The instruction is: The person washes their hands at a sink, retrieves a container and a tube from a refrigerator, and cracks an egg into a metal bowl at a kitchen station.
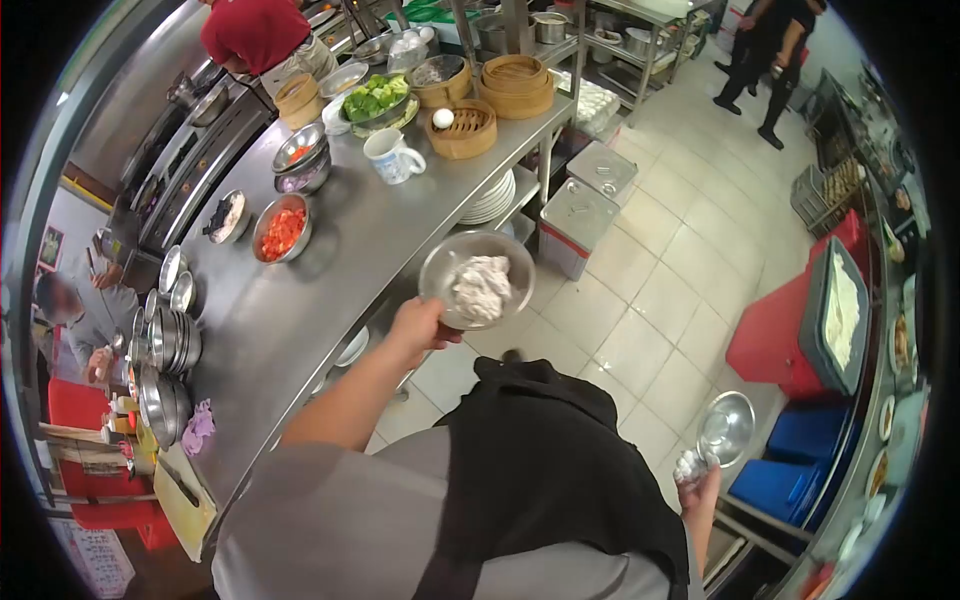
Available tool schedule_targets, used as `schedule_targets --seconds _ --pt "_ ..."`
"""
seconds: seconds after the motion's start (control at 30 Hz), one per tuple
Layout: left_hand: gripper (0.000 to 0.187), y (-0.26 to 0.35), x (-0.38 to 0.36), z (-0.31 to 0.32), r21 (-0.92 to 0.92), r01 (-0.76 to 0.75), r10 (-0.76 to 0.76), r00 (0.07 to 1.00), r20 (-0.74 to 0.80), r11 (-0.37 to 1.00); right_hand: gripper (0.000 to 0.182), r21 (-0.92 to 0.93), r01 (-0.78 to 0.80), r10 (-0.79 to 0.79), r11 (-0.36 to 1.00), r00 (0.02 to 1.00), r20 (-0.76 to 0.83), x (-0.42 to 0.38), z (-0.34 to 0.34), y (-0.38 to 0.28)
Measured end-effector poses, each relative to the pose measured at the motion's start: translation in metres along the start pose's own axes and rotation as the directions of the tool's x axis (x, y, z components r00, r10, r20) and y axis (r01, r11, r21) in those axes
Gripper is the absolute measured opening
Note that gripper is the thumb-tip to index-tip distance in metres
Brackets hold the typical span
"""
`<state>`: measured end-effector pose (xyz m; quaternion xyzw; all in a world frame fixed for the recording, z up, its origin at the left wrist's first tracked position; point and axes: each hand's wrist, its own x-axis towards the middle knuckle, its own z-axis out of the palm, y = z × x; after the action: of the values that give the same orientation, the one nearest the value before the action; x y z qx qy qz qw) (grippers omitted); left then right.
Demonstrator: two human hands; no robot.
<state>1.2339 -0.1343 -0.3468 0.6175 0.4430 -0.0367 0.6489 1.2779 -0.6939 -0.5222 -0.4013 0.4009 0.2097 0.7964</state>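
My left hand [418, 326] is closed on the rim of a metal bowl [434, 262], held out past the counter edge. Inside it sits a lump of pale, pasty food [482, 288], whitish with a pink tinge. Low on the right, my right hand [698, 488] grips a second shiny metal bowl [735, 425] by its near edge. A small crumpled whitish thing [689, 465] is at the same hand's fingers; I cannot make out what it is. Some of the right hand's fingers are hidden.
The steel counter [330, 320] holds a bowl of chopped red food [281, 230], a mug [392, 157], bamboo steamers [515, 85] and stacked bowls [175, 340]. Lidded bins [580, 215] stand on the tiled floor. A red container [775, 330] is at right. Other people stand farther off.
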Motion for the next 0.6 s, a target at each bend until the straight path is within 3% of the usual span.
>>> schedule_targets --seconds 0.07,0.2,0.23,0.27,0.33,0.43,0.47,0.57,0.6 --pt "0.032 0.025 0.024 0.039 0.040 0.015 -0.015 1.000 -0.004 0.999 0.025 0.051 -0.013 0.014 0.999 1.000 -0.004 0.013 0.011 -0.047" --pt "0.034 0.066 0.109 0.116 0.135 -0.012 0.001 0.997 0.079 0.991 0.024 0.095 0.057 -0.057 0.994 0.998 -0.004 0.038 0.027 -0.127" --pt "0.034 0.049 0.173 0.116 0.199 -0.054 0.036 0.995 0.091 0.978 0.024 0.132 0.069 -0.066 0.989 0.997 -0.030 0.090 0.033 -0.093" --pt "0.034 0.062 0.197 0.141 0.241 -0.063 0.035 0.992 0.118 0.968 0.024 0.138 0.086 -0.074 0.987 0.993 -0.091 0.086 0.040 -0.116" --pt "0.032 0.095 0.223 0.202 0.226 -0.061 0.026 0.988 0.154 0.972 0.024 0.177 0.083 -0.041 0.981 0.972 -0.231 0.094 0.039 -0.158" --pt "0.031 0.154 0.248 0.291 0.232 -0.055 -0.005 0.969 0.249 0.971 0.026 0.219 0.078 -0.035 0.973 0.980 -0.195 0.092 0.050 -0.234" --pt "0.032 0.155 0.309 0.286 0.282 -0.060 -0.017 0.965 0.263 0.958 0.026 0.229 0.085 -0.028 0.970 0.970 -0.243 0.134 0.076 -0.196" --pt "0.032 0.216 0.345 0.370 0.339 -0.111 -0.006 0.945 0.326 0.934 0.028 0.263 0.138 -0.042 0.955 0.940 -0.338 0.150 0.102 -0.245" --pt "0.033 0.236 0.358 0.397 0.341 -0.156 0.029 0.937 0.349 0.927 0.029 0.279 0.117 -0.028 0.953 0.952 -0.304 0.162 0.111 -0.262"
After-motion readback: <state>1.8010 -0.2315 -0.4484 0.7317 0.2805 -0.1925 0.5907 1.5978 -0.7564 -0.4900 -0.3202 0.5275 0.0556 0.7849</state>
